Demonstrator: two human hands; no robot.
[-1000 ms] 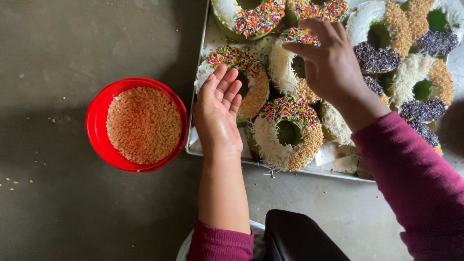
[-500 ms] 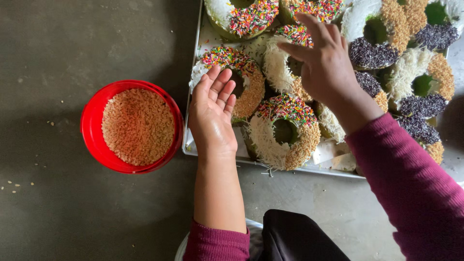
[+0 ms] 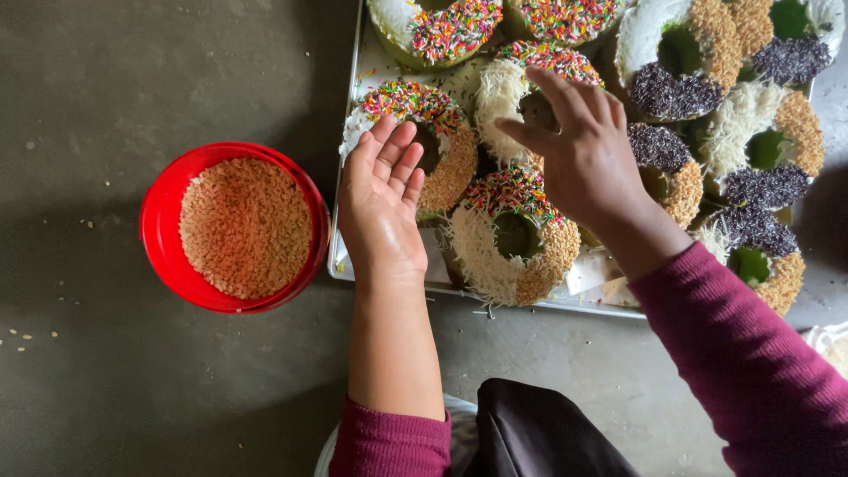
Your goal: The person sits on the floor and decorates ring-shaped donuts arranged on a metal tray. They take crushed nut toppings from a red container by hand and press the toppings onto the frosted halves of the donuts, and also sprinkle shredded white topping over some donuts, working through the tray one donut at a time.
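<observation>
Your left hand [image 3: 382, 208] lies open, palm up, fingers together, at the left edge of the metal tray [image 3: 346, 212], just beside the ring cake [image 3: 422, 141] topped with rainbow sprinkles and brown crumbs; it holds nothing. Your right hand [image 3: 587, 159] hovers palm down over the middle of the tray, fingers loosely spread and curled above a white-shredded cake [image 3: 517, 88]; whether the fingertips pinch a topping you cannot tell, since the back of the hand hides them.

The cakes sit crowded on the tray, touching each other; the nearest one [image 3: 512, 238] lies between your two hands, with its hole showing. Judge them soft and fragile; the frosting looks sticky and the sprinkles, shreds and crumbs would likely smear or drop at a squeeze; if you lift one, go under its base or by the paper beneath rather than by the coated top. The red bowl [image 3: 168, 256] of tan crumbs [image 3: 246, 225] stands on the grey floor just left of the tray; it looks light and stiff, and its rim is the place to grip.

Against the frame a second back, your left hand has drawn slightly lower and leftward along the tray edge, palm still up; your right hand has slid down off the top cakes toward the centre; the bowl and cakes keep their places.
</observation>
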